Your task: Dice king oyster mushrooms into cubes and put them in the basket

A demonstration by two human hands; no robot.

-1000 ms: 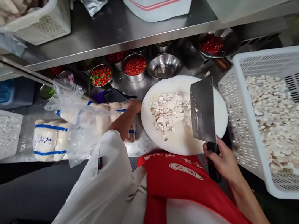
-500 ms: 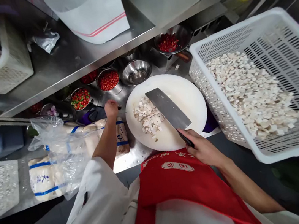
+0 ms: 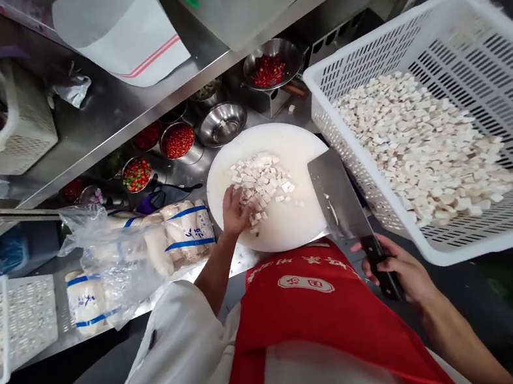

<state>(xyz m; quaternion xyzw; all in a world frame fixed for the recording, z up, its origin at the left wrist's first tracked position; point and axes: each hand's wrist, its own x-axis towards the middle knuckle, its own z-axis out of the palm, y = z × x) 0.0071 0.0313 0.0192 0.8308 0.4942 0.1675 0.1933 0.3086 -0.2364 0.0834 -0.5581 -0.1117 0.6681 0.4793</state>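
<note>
My left hand [image 3: 236,211] rests at the left side of a pile of diced white mushroom [image 3: 264,177], its fingers apart and touching the cubes. The pile lies on a round white cutting board [image 3: 301,220]. In my right hand [image 3: 402,269] is a cleaver [image 3: 339,197], gripped by its black handle. Its broad blade is tipped up past the board's right edge, with a few pale scraps stuck on it. A large white plastic basket [image 3: 424,242], partly filled with diced mushroom [image 3: 417,144], stands to the right of the board.
Plastic-wrapped whole mushrooms [image 3: 188,230] lie left of the board. Behind it are a metal bowl [image 3: 223,125], a pot of chopped red chilies [image 3: 178,141] and a pan of chilies [image 3: 269,70]. A steel shelf [image 3: 124,119] overhangs the back. Another white basket [image 3: 30,318] stands far left.
My left hand has moved right from beside the wrapped mushrooms onto the diced pile. My right hand has carried the cleaver off the board, to the right and toward me. The view has shifted slightly.
</note>
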